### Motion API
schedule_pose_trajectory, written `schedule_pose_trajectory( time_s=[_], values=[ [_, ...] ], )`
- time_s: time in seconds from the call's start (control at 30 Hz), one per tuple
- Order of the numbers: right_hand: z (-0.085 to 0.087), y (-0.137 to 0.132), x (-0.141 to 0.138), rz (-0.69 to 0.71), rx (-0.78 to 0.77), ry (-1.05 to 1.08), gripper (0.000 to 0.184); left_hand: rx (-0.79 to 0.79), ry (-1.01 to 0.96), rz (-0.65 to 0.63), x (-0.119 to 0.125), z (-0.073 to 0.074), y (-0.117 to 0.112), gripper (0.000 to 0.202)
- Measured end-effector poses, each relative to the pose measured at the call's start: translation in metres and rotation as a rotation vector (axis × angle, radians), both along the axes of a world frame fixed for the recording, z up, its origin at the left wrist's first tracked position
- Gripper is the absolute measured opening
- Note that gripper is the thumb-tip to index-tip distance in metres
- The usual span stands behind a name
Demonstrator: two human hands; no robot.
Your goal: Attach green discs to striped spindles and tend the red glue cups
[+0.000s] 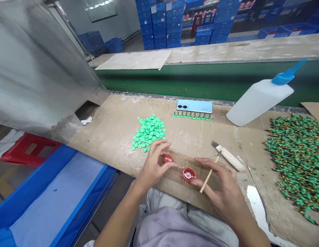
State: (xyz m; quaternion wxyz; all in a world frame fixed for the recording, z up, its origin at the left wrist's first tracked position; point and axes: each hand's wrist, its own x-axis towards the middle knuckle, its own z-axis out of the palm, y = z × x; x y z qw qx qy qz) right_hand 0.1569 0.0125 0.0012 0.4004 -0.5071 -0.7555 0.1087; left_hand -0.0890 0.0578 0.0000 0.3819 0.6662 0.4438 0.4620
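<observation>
Hands first, at the bench's near edge: the left hand [154, 166] curls half-open, fingertips just beside a red cap [167, 159]; the right hand [221, 187] pinches a wooden stick [209, 175] past a red dish [189, 174]. Around them, green discs [148, 132] lie heaped at eleven o'clock, only a short row of green pins [191, 116] stands at twelve, and a far larger green-and-yellow heap [295, 161] lies at three.

Free rm: bench strip [187, 137] btwn green discs [148, 132] & craft knife [227, 156]. Obstacles to R hand [221, 185]: knife, plastic bottle [259, 99], green pin pile [295, 164].
</observation>
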Motion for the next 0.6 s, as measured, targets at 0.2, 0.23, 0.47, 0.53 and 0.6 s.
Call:
schedule_pose_trajectory(
  time_s=[0.2, 0.23, 0.47, 0.53, 0.6],
  values=[
    [-0.01, 0.0, 0.005, -0.017, 0.001, 0.016, 0.041, -0.097, -0.123, 0.02, 0.001, 0.013, -0.005, 0.056],
    [-0.01, 0.001, 0.006, -0.017, 0.015, 0.019, 0.04, -0.123, -0.206, 0.019, 0.001, 0.019, -0.008, 0.056],
    [-0.011, 0.003, 0.008, -0.033, 0.068, 0.026, 0.04, -0.452, -0.704, -0.026, -0.004, 0.063, -0.037, 0.086],
    [-0.012, 0.002, 0.008, -0.032, 0.07, 0.029, 0.04, -0.466, -0.742, -0.057, -0.005, 0.069, -0.043, 0.088],
    [-0.012, 0.002, 0.009, -0.025, 0.066, 0.035, 0.039, -0.446, -0.781, -0.118, -0.005, 0.07, -0.047, 0.083]
  ],
)
